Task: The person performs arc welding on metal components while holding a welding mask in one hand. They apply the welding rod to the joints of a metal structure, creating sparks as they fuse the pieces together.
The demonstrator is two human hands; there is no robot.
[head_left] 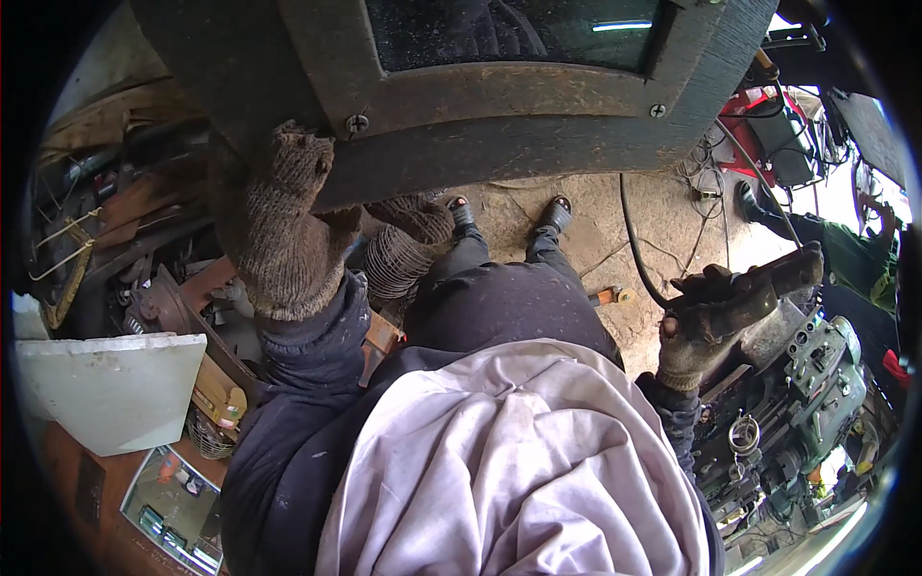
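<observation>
My left hand (293, 230), in a worn brown knit glove, is closed at the lower left edge of a dark welding shield (480, 158). The shield has a framed dark glass window (509, 38) and screws, and fills the top of the view close up. Some of the left fingers are hidden against it. Off to the right, my right hand (706, 326), in a torn, dirty glove, is wrapped around a dark electrode holder (788, 274). A thin welding rod (759, 178) rises from its end, and a black cable (631, 230) runs from its other end.
A coiled hose (399, 259) lies by my feet, near an orange-handled tool (607, 297). A white board (110, 384) and metal scrap crowd the left. Grey-green machinery (816, 370) stands right. Beyond it is another person in green (855, 264); cables cross the floor near a red machine (744, 130).
</observation>
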